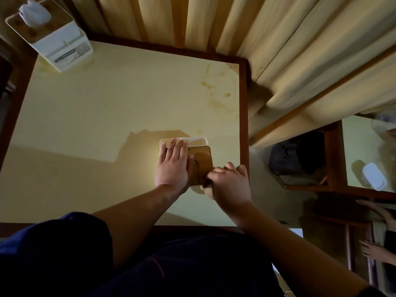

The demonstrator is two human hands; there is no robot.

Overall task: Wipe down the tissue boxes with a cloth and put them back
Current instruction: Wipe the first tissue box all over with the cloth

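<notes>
A white tissue box with a brown wooden lid [202,156] stands near the right edge of the yellow table [102,116]. My left hand [173,166] lies flat on the left part of its top with fingers straight. My right hand [230,185] has curled fingers at the box's near right corner, gripping something small and dark against the lid; I cannot tell if it is the cloth. A second white tissue box [53,37], with a tissue sticking out of its wooden lid, stands at the table's far left corner.
The table has a dark wooden rim [243,116]. Yellow curtains [267,39] hang behind it and to the right. A second table at the right carries a white lidded container [374,176]. Another person's hands [377,213] show at the right edge.
</notes>
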